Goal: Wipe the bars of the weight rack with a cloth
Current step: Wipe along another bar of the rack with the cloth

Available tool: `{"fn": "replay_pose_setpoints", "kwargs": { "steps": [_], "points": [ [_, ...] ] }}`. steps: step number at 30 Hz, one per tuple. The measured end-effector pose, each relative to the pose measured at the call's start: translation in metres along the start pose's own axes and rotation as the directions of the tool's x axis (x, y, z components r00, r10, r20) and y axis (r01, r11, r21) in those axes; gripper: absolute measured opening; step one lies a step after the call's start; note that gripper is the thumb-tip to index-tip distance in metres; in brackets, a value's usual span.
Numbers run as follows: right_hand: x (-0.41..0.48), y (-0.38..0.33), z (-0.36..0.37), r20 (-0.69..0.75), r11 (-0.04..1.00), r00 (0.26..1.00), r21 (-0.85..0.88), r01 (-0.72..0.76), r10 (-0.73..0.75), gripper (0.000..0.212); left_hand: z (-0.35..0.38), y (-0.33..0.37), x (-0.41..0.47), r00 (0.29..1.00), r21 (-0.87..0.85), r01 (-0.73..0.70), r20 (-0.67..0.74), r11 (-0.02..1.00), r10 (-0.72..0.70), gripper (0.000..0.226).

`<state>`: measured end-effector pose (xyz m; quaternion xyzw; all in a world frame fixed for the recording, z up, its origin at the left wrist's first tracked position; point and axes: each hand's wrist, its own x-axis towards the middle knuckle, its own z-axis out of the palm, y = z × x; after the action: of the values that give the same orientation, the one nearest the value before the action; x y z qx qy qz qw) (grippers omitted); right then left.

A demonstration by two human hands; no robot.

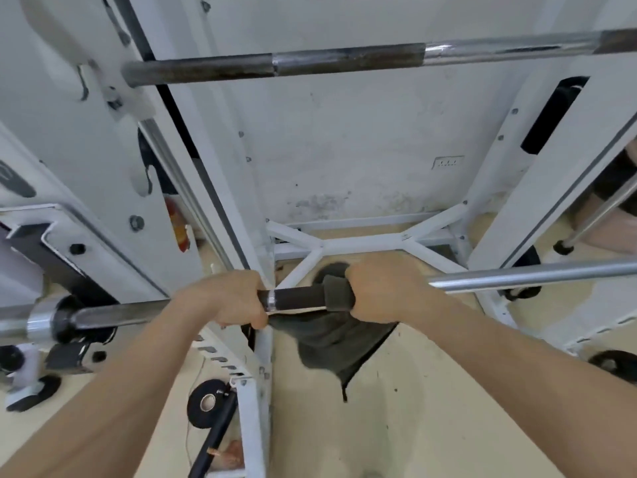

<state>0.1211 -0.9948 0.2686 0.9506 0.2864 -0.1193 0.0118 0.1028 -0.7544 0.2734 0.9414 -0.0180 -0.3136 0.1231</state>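
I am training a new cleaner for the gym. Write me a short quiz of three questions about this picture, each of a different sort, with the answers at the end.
1. True or false: neither hand touches the upper bar.
2. The loose part of the cloth hangs: A) below the lower bar; B) over the upper bar; C) flat on the floor.
3. Fill in the missing word: the left hand and the right hand both grip the ____ bar.

Key: 1 true; 2 A; 3 lower.
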Motion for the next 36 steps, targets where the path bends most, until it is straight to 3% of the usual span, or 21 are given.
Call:
{"fn": "replay_pose_setpoints", "kwargs": {
  "steps": [1,3,5,6,7,9,10,11,12,13,14,18,23,25,28,30,36],
  "points": [
    [0.01,0.003,-0.008,0.194,0.993,0.981,0.121,-0.008,-0.016,0.019,0.007,0.001,-0.004,0.99,0.105,0.003,-0.139,0.994,0.011,0.013],
    [0.03,0.014,-0.017,0.546,0.926,0.835,0.346,-0.153,-0.066,0.019,0.022,0.002,-0.014,0.927,0.287,0.081,-0.373,0.954,0.034,0.013],
    [0.036,0.021,-0.025,0.757,0.831,0.639,0.439,-0.342,-0.136,0.038,0.036,0.004,-0.021,0.833,0.36,0.153,-0.548,0.92,0.076,0.012],
    [0.037,0.022,-0.029,0.791,0.815,0.592,0.441,-0.376,-0.154,0.047,0.043,0.002,-0.021,0.776,0.387,0.164,-0.618,0.907,0.124,0.014],
    [0.036,0.022,-0.028,0.777,0.826,0.61,0.442,-0.35,-0.157,0.05,0.05,0.001,-0.02,0.703,0.403,0.139,-0.683,0.904,0.197,0.019],
    [0.03,0.015,-0.019,0.601,0.906,0.793,0.384,-0.179,-0.098,0.036,0.056,0.0,-0.021,0.624,0.409,0.131,-0.742,0.903,0.245,0.025],
    [0.021,0.009,-0.011,0.43,0.954,0.902,0.28,-0.108,-0.024,0.025,0.055,0.003,-0.021,0.667,0.394,0.156,-0.718,0.906,0.197,0.023],
    [0.009,0.001,0.0,0.172,0.991,0.984,0.124,-0.059,0.037,0.02,0.049,0.007,-0.021,0.741,0.376,0.197,-0.662,0.905,0.114,0.017],
    [-0.004,-0.008,0.014,-0.119,0.998,0.992,-0.045,-0.044,0.039,0.021,0.041,0.01,-0.021,0.832,0.367,0.215,-0.554,0.905,0.027,0.012],
    [-0.015,-0.017,0.025,-0.312,0.986,0.95,-0.15,-0.072,0.022,0.025,0.031,0.012,-0.02,0.89,0.345,0.198,-0.455,0.917,-0.021,0.009],
    [-0.022,-0.025,0.03,-0.434,0.985,0.9,-0.141,-0.098,0.028,0.024,0.022,0.014,-0.019,0.926,0.303,0.173,-0.375,0.937,-0.049,0.008],
    [-0.003,-0.07,0.016,-0.322,0.995,0.947,-0.089,-0.038,0.007,0.025,0.011,0.012,-0.011,0.974,0.232,0.124,-0.216,0.965,-0.074,0.01],
    [0.018,-0.088,0.01,-0.255,0.992,0.962,-0.098,0.079,-0.101,0.02,0.018,-0.002,-0.006,0.959,0.239,0.089,-0.284,0.967,-0.018,0.017],
    [-0.002,-0.041,0.014,-0.205,0.986,0.978,-0.167,-0.012,-0.022,0.014,0.02,-0.005,-0.004,0.955,0.24,0.078,-0.297,0.968,-0.004,0.012],
    [-0.043,0.038,0.01,-0.21,0.941,0.947,-0.186,-0.284,0.244,0.021,0.016,-0.004,-0.004,0.968,0.203,0.082,-0.247,0.976,-0.03,0.015],
    [-0.053,0.05,0.006,-0.181,0.93,0.931,-0.131,-0.343,0.317,0.02,0.018,-0.002,-0.004,0.963,0.237,0.088,-0.27,0.968,-0.021,0.017],
    [-0.001,-0.065,0.013,-0.268,0.979,0.951,-0.086,-0.185,0.156,0.01,0.028,0.013,-0.01,0.901,0.325,0.104,-0.43,0.94,0.049,0.017]
  ]
}}
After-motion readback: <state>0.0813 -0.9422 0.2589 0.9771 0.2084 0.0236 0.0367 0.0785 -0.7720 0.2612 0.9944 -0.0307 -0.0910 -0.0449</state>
